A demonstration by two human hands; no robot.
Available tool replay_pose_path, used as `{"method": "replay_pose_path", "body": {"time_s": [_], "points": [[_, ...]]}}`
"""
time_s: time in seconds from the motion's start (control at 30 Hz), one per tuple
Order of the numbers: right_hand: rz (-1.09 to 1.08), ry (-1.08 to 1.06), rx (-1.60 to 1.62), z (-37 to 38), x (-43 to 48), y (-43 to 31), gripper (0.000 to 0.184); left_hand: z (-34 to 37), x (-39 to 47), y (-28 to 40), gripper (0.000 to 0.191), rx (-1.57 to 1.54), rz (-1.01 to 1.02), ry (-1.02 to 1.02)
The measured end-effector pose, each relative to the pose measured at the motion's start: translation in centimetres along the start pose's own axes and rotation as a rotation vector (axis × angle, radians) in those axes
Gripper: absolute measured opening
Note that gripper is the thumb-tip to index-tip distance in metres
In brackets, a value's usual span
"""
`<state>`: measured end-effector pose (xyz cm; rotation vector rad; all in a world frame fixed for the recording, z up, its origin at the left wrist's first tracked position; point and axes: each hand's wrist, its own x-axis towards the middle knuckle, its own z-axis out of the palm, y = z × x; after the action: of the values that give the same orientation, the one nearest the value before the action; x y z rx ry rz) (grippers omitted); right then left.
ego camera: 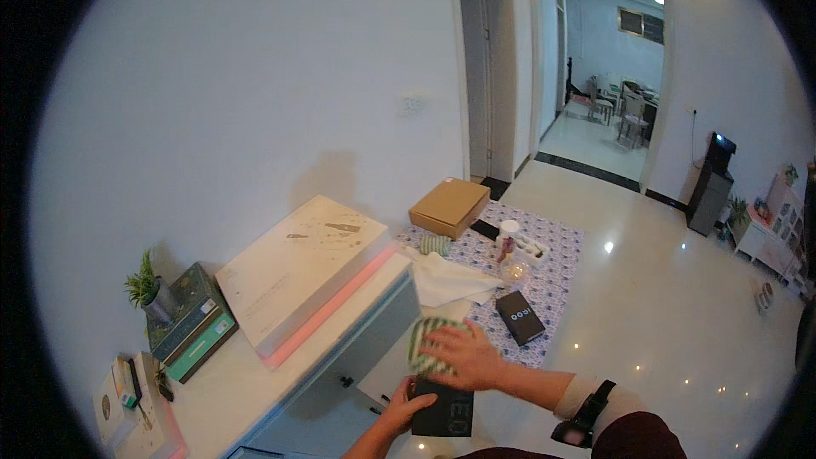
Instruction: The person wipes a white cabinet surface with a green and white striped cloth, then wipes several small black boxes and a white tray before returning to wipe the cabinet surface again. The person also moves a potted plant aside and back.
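My left hand point(403, 407) grips a black box point(441, 409) by its left edge, with the thumb on top. The box bears large dark lettering. Above its far end, my right hand point(465, 357) is spread over a green-and-white striped cloth point(426, 338), holding it under the palm and fingers. Whether the cloth touches the box is hidden. Beyond the hands, a second black box point(519, 318) with writing on its lid lies on a patterned cloth point(561, 248).
At left is a blue cabinet point(319, 389) with a pale top, bearing a large white box point(306, 261), green boxes point(197, 338) and a potted plant point(145, 284). The patterned cloth bears a cardboard box point(450, 204), a white cloth point(446, 277) and a clear glass vessel point(513, 273).
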<state>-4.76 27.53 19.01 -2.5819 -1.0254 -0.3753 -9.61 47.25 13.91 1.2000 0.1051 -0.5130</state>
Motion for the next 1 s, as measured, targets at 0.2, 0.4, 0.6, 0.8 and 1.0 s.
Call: {"method": "replay_pose_path", "body": {"time_s": [0.2,0.4,0.6,0.8,1.0], "points": [[0.181,0.203,0.039,-1.1,-6.2,1.4,0.053,5.7,1.8,-1.9,0.051,0.027,0.028,0.001],[0.141,0.138,0.168,-2.1,-12.9,2.7,0.057,9.7,2.8,-4.6,0.060,-0.050,-0.024,-0.066],[0.647,0.376,0.705,-4.4,-15.8,7.3,0.069,14.7,2.4,-6.7,0.061,0.022,-0.060,0.022],[0.696,0.186,1.124,-3.5,-20.2,4.2,0.078,17.7,3.3,-7.5,0.053,-0.165,0.111,0.133],[0.832,0.286,1.378,-5.4,-21.8,8.9,0.069,21.0,1.8,-7.7,0.057,-0.053,-0.026,-0.083]]}}
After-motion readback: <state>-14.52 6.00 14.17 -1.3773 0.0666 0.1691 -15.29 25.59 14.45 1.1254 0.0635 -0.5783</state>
